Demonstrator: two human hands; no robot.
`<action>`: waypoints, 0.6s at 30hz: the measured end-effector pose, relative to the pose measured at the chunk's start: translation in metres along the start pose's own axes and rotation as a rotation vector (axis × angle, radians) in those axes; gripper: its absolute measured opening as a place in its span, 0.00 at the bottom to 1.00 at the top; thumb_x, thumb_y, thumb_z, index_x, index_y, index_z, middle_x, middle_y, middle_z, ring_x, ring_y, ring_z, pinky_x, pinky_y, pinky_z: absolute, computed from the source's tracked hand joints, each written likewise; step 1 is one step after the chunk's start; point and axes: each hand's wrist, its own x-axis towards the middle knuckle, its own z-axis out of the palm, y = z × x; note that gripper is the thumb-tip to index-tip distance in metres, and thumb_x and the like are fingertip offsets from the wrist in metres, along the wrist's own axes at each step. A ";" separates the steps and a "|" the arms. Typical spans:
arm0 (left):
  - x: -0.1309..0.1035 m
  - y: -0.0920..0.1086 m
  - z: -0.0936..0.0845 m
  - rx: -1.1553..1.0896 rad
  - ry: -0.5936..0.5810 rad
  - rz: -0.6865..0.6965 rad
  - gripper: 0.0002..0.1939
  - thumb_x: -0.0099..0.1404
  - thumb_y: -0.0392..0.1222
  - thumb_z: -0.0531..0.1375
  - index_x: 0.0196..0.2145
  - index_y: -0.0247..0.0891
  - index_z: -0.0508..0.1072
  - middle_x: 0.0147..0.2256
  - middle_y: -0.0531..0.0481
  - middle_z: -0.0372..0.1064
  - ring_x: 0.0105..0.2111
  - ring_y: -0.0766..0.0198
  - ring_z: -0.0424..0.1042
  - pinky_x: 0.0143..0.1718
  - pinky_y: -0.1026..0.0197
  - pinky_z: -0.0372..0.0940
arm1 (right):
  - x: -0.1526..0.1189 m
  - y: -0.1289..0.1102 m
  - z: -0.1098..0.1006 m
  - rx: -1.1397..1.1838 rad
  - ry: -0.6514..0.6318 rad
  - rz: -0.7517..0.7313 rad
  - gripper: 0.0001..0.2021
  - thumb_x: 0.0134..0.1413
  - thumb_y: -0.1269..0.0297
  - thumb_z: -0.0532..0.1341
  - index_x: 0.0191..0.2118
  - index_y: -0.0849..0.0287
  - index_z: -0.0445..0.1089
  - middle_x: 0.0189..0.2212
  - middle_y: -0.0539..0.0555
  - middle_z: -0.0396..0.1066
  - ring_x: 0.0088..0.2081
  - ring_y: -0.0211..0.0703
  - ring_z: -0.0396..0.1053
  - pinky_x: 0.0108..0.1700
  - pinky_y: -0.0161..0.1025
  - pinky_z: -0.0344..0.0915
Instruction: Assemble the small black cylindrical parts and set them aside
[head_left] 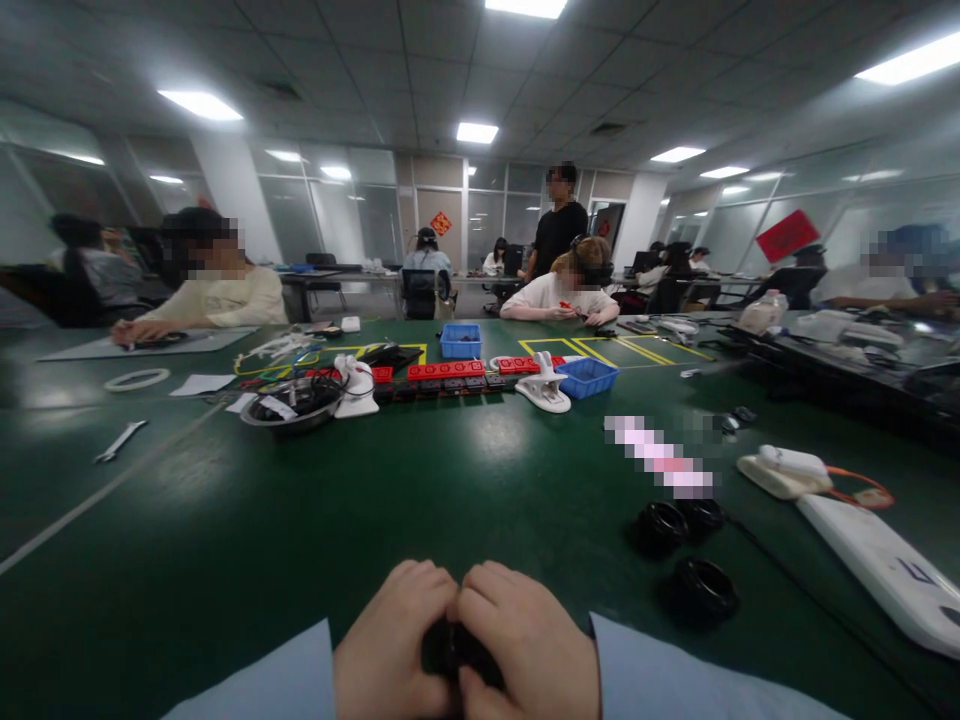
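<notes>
At the bottom middle, my left hand (394, 635) and my right hand (529, 640) meet over the green table (300, 520). The fingers of both are wrapped round a small black object (454, 645), most of which they hide. Light blue sleeves cover both forearms. To the right of my right hand lie several black rings, one of them a black ring (705, 587) nearest to it.
A metal bowl of black cables (289, 425), a white clamp (546, 385), red strips and a blue bin (589, 378) stand farther back. A wrench (120, 441) lies left, a white device (881, 570) right. Several people sit around; one person stands.
</notes>
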 end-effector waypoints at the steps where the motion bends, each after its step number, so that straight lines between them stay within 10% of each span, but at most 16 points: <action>1: -0.001 0.001 0.002 0.013 0.019 -0.022 0.10 0.47 0.39 0.62 0.28 0.39 0.65 0.31 0.52 0.64 0.32 0.59 0.62 0.38 0.57 0.57 | 0.000 0.000 0.000 0.004 0.005 -0.009 0.12 0.37 0.66 0.61 0.32 0.60 0.63 0.31 0.53 0.64 0.33 0.42 0.60 0.32 0.36 0.55; 18: -0.003 0.009 0.002 0.081 0.072 -0.087 0.14 0.46 0.45 0.65 0.31 0.39 0.68 0.33 0.52 0.68 0.33 0.58 0.65 0.39 0.56 0.59 | -0.007 -0.010 -0.019 0.054 0.029 -0.008 0.06 0.53 0.64 0.57 0.38 0.58 0.66 0.36 0.51 0.63 0.37 0.41 0.58 0.40 0.38 0.55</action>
